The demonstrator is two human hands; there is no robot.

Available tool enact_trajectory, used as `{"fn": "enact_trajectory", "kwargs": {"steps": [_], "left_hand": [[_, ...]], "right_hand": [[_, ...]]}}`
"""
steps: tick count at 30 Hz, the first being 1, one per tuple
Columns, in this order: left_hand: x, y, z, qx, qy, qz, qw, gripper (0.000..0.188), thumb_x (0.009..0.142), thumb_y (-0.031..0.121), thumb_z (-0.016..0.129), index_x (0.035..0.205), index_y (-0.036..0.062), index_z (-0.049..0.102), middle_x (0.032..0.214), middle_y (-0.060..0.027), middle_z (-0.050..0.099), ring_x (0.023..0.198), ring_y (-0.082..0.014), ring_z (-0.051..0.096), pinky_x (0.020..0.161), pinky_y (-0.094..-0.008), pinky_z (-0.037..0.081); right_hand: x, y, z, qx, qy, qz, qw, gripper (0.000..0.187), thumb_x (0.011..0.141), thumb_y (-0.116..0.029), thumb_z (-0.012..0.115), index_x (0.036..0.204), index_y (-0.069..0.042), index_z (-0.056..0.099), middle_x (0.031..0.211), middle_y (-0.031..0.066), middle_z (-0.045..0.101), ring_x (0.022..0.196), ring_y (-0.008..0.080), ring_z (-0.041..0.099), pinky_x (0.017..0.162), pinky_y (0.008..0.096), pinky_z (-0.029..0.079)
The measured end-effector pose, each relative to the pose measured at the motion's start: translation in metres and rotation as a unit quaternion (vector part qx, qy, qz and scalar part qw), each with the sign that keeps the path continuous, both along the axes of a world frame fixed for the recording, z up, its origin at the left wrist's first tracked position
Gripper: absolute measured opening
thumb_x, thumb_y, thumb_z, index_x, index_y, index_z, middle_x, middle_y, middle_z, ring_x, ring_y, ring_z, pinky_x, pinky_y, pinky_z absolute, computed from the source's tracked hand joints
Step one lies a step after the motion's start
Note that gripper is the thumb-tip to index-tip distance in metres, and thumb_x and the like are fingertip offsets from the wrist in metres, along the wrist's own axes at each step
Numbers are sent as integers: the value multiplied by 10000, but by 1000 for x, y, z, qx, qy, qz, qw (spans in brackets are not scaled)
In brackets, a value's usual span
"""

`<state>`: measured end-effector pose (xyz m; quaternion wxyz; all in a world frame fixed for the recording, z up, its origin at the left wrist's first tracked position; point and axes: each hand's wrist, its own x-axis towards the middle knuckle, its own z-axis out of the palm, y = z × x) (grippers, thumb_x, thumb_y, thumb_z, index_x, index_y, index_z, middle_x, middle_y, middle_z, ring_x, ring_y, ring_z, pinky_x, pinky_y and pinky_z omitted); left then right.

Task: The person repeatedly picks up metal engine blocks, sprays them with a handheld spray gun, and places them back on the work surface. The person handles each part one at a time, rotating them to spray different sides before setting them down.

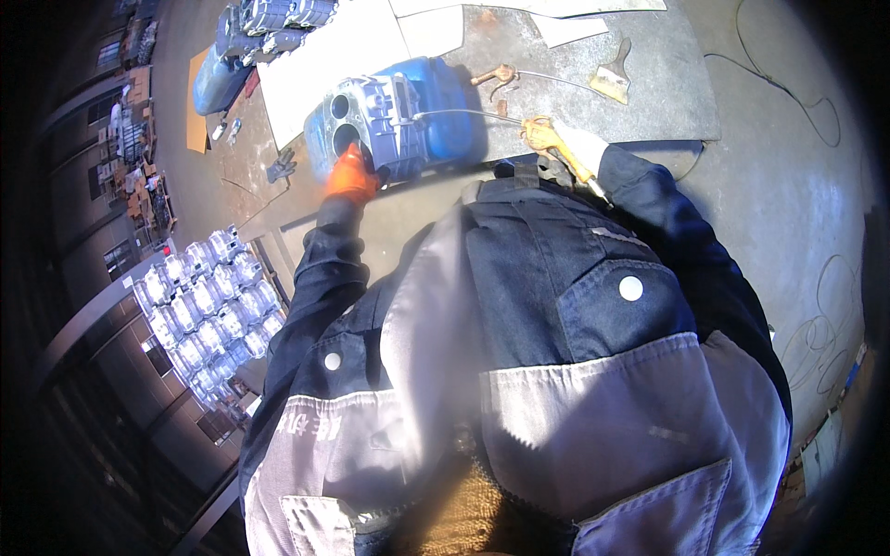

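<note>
A silver metal casting (382, 113) with two round bores rests on a blue plastic drum (443, 111) lying on the bench. My left hand (352, 174), in an orange glove, grips the casting's near edge by the larger bore. The fingers inside that edge are partly hidden. In a pale glove, my right hand (577, 148) is closed around a yellow-orange hand tool (554, 139). The tool's long thin rod points left, its tip at the casting's right side; whether they touch I cannot tell.
On the grey bench (672, 107) lie a brush (612, 79) and a second rod-ended tool (501, 74). More castings (273, 17) sit at the far left beside another blue drum (218, 79). Stacked castings (213, 306) stand to my left. A cable (779, 79) crosses the floor at right.
</note>
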<state>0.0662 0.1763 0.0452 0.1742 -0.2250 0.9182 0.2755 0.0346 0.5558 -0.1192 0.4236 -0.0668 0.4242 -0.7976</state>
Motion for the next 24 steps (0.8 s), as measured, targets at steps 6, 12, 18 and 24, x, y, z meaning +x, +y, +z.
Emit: {"fn": "enact_trajectory", "kwargs": {"steps": [6, 12, 18, 24], "left_hand": [[2, -14, -1, -278, 20, -252, 927, 448, 754, 323, 732, 1046, 36, 552, 888, -159, 675, 832, -381, 635, 737, -432, 509], [-24, -1, -29, -366, -4, -137, 920, 553, 768, 453, 686, 1072, 9, 557, 919, -195, 675, 887, -371, 647, 774, -437, 499], [-60, -35, -33, -70, 65, -120, 988, 331, 897, 314, 521, 969, 6, 618, 893, -237, 653, 869, -378, 647, 725, -427, 501], [-26, -20, -34, -272, 59, -171, 945, 318, 786, 245, 670, 1037, 75, 575, 832, -184, 671, 799, -376, 652, 720, -435, 512]], "right_hand": [[-11, 8, 60, 28, -108, -6, 994, 477, 1017, -385, 359, 1238, 11, 507, 992, 151, 621, 799, 204, 629, 697, 312, 532], [-42, -15, 59, 284, -2, -32, 958, 732, 947, -585, 360, 1177, 79, 566, 1071, 235, 630, 1010, 283, 595, 882, 337, 431], [-25, 27, 21, 264, 18, -35, 964, 715, 935, -617, 365, 1116, 19, 636, 987, 197, 668, 884, 240, 626, 758, 344, 476], [18, 74, 76, 61, -153, -12, 986, 457, 1019, -371, 382, 1317, -35, 464, 1212, 97, 586, 975, 138, 618, 819, 247, 520]]}}
